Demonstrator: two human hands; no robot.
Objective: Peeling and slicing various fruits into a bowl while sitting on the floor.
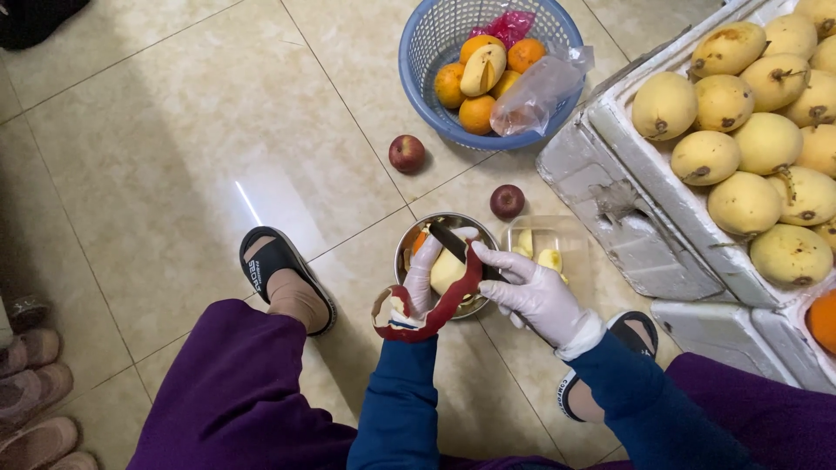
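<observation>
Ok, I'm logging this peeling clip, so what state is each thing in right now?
Apple: partly peeled, held over the bowl by the left hand.
Peel: one long red strip, hanging from the apple.
Knife: blade on the apple, held by the right hand.
Metal bowl: upright on the floor.
Two apples: unpeeled, loose on the tiles.
Blue basket: upright, holding fruit.
Foam box: open, full of mangoes.

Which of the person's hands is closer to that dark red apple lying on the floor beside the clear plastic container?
The right hand. It sits just below the dark red apple, gripping the knife; the left hand holds the half-peeled apple, farther left.
</observation>
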